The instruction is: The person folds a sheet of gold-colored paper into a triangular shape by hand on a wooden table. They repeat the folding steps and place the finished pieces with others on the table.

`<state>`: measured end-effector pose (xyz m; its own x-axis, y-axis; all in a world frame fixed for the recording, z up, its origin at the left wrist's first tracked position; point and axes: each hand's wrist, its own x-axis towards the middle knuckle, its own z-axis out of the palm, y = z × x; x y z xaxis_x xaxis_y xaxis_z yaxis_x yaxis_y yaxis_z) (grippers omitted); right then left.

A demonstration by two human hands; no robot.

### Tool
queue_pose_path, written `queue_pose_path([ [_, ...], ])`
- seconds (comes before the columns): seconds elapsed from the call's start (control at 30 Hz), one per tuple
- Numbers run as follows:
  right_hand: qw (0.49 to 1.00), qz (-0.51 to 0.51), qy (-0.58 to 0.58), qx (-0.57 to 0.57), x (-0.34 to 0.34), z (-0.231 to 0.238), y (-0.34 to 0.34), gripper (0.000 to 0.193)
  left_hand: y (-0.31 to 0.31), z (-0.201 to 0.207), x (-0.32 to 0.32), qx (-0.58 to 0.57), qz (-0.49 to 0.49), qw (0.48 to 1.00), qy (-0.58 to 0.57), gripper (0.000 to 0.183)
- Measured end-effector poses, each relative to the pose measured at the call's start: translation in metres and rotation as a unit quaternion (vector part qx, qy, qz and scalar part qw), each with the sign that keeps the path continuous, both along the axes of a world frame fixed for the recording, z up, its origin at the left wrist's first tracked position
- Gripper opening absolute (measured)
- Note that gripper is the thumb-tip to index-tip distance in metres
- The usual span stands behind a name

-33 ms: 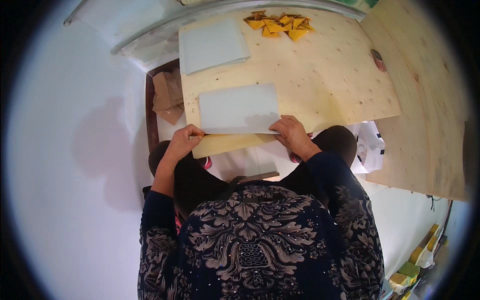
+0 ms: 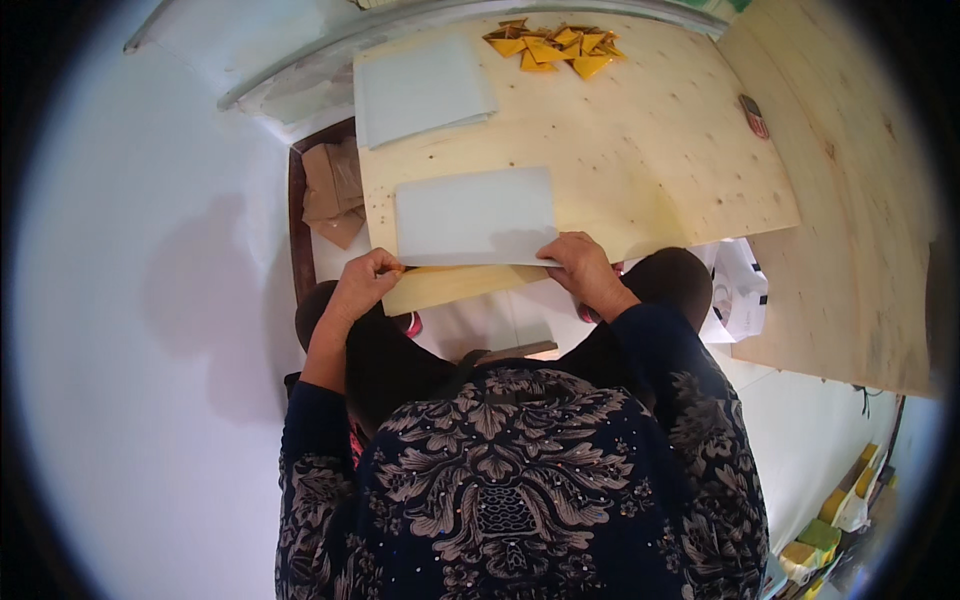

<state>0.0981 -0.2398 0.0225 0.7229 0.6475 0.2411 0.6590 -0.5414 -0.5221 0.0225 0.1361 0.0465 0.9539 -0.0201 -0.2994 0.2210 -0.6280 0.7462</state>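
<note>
A white sheet of paper (image 2: 475, 212), seemingly folded over, lies on the wooden board (image 2: 640, 140) in front of me. My left hand (image 2: 362, 280) is closed, thumb and fingers pinching the sheet's near left corner. At the opposite near corner, my right hand (image 2: 588, 272) grips the paper's edge with fingers bent together. A thin golden-yellow strip shows just under the near edge, close to my left fingers; what it belongs to is hidden.
More white sheets (image 2: 422, 88) lie stacked at the board's far left. Several golden-yellow folded triangles (image 2: 555, 47) are heaped at the far edge. A small red phone (image 2: 754, 117) rests far right. Brown cardboard pieces (image 2: 330, 190) sit left of the board; a white bag (image 2: 738, 295) stands right.
</note>
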Motion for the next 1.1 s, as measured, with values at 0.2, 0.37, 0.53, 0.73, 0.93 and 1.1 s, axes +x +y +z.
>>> queue_pose_path([
  [0.2, 0.899, -0.14, 0.319, 0.266, 0.001, -0.011, 0.013, 0.02, -0.022, 0.036, 0.008, 0.227, 0.043, 0.933, -0.276, 0.044],
  [0.37, 0.89, -0.104, 0.372, 0.242, -0.001, -0.007, 0.018, 0.019, -0.125, 0.054, 0.024, 0.133, -0.112, 0.907, -0.384, 0.051],
  [0.53, 0.883, -0.111, 0.369, 0.266, -0.03, 0.0, 0.005, 0.02, -0.167, 0.036, 0.042, 0.044, -0.187, 0.969, -0.155, 0.027],
  [0.73, 0.724, -0.415, 0.392, 0.387, -0.054, -0.001, -0.009, 0.04, -0.164, 0.034, 0.01, 0.006, -0.171, 0.979, -0.11, 0.014],
  [0.93, 0.652, -0.367, 0.497, 0.44, -0.083, 0.003, -0.002, 0.036, -0.18, 0.058, -0.048, -0.034, -0.23, 0.967, -0.104, 0.012],
  [1.1, 0.692, -0.288, 0.419, 0.513, -0.112, 0.022, 0.005, 0.018, -0.182, 0.08, -0.087, -0.023, -0.271, 0.948, -0.165, 0.012],
])
